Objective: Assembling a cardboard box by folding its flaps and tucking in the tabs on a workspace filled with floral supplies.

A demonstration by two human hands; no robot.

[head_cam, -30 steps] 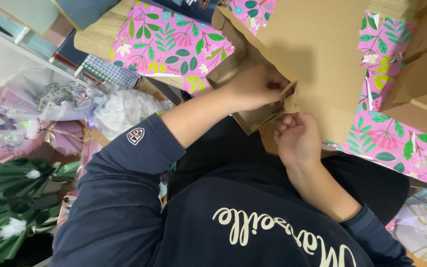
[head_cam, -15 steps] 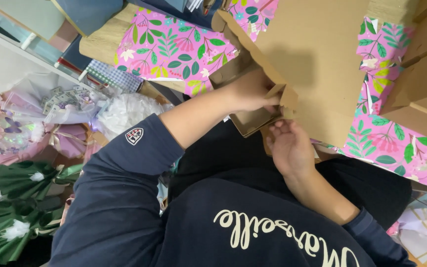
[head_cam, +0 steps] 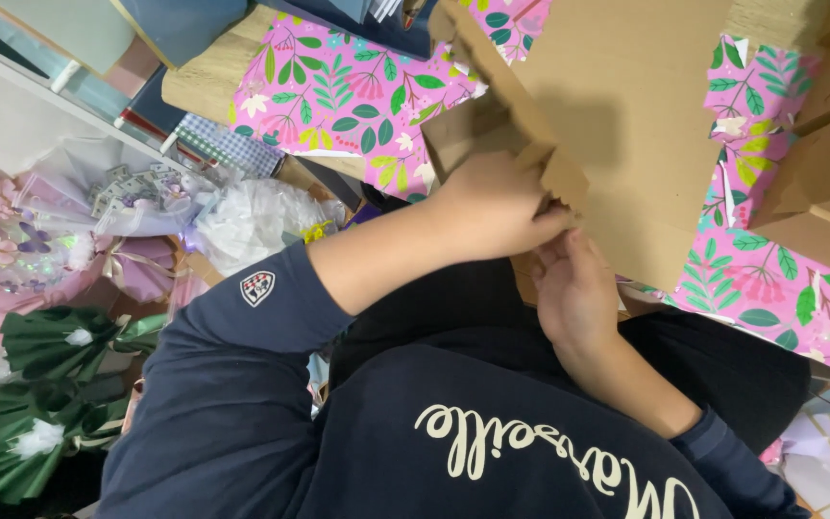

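Between both hands [head_cam: 530,240], cardboard box [head_cam: 626,125] flap.

The big brown cardboard box [head_cam: 626,125] blocks the way ahead. Pink flowery paper [head_cam: 338,96] covers the table. Bouquets [head_cam: 60,384] crowd the left. Only the dark lap [head_cam: 713,356] has open room.

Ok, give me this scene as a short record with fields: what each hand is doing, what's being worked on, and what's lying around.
Left hand: gripping the edge of the brown cardboard piece, fingers closed on it
Right hand: touching the same edge from below; grip unclear
Work surface: pink floral paper over a wooden table
Left of the person: green wrapped bouquets, a pink bouquet, white tissue
Clothing: navy sweatshirt
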